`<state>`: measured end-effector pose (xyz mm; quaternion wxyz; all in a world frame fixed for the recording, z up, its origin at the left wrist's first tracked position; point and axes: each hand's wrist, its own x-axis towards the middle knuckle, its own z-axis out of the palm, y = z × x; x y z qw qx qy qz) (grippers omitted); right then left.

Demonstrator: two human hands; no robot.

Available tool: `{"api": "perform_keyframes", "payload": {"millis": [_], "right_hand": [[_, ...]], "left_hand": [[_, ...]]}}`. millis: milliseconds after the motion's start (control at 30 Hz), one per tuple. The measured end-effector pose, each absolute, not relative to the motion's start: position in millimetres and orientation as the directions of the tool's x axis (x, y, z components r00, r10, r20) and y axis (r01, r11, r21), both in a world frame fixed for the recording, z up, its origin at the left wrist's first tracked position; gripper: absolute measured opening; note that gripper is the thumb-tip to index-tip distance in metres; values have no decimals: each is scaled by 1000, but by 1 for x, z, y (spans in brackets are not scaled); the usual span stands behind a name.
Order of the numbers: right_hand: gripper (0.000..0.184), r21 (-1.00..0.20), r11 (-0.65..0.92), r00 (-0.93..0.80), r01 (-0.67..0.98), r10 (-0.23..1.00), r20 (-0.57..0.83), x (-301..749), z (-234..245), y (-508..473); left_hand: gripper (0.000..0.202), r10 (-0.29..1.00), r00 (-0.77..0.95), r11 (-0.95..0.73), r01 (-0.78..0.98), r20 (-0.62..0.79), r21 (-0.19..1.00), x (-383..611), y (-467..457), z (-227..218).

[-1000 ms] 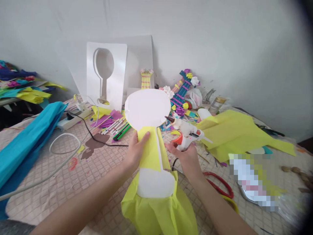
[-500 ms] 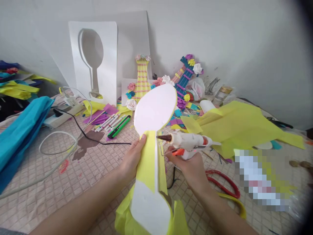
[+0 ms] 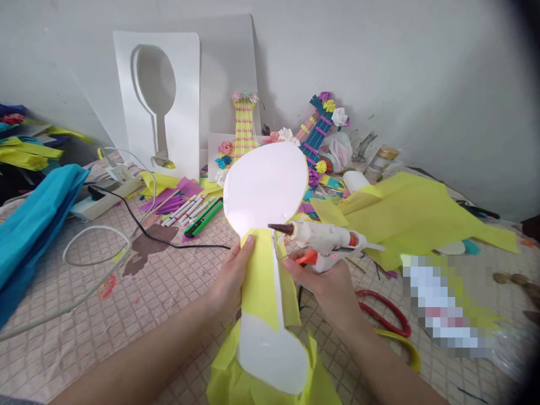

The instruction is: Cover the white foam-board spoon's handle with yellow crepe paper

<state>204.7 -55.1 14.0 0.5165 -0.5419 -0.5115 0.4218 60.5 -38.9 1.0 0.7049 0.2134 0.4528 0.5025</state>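
Observation:
My left hand (image 3: 230, 276) grips the narrow neck of a white guitar-shaped foam cutout (image 3: 265, 188), thumb pressed on the yellow paper (image 3: 260, 275) wrapped round that neck. The cutout stands tilted up in front of me, more yellow paper bunched under its lower end. In my right hand (image 3: 329, 284) is a white hot glue gun (image 3: 327, 242) with an orange trigger. Its brown nozzle points left, close to the neck just below the cutout's rounded head.
A white foam board (image 3: 185, 101) with a guitar-shaped hole leans on the wall. Decorated paper guitars (image 3: 244, 126), markers (image 3: 188, 209), a green cutter (image 3: 205, 217), a power strip (image 3: 103, 201) with cables, blue paper (image 3: 34, 225), a loose yellow sheet (image 3: 405, 216) and red scissors (image 3: 386, 315) lie about.
The cutout has turned to face me more squarely. The glue gun swung from pointing up-left to level, with its nozzle now near the neck. My view has shifted downward.

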Motion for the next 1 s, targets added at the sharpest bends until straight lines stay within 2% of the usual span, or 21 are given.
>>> {"api": "perform_keyframes", "payload": {"millis": [100, 200, 333, 500, 767, 867, 1000], "right_hand": [[14, -990, 113, 151, 88, 981, 126, 202, 13, -57], [16, -994, 103, 147, 46, 983, 108, 202, 12, -57], [11, -996, 77, 125, 47, 989, 82, 201, 12, -59], [15, -995, 41, 121, 94, 991, 52, 198, 11, -61], [10, -987, 43, 119, 152, 991, 62, 195, 11, -62], [18, -985, 68, 155, 158, 983, 93, 200, 11, -59], [14, -982, 168, 217, 81, 959, 182, 223, 12, -50]], "left_hand": [[39, 864, 122, 473, -532, -489, 703, 62, -40, 0], [47, 793, 246, 591, -533, -557, 606, 62, -40, -3], [49, 733, 406, 674, -537, -546, 507, 60, -40, -10], [52, 741, 435, 670, -534, -513, 516, 60, -40, -10], [40, 760, 407, 647, -550, -507, 528, 61, -41, -14], [42, 775, 427, 631, -568, -467, 528, 60, -41, -16], [38, 784, 477, 620, -585, -396, 522, 54, -38, -11]]}}
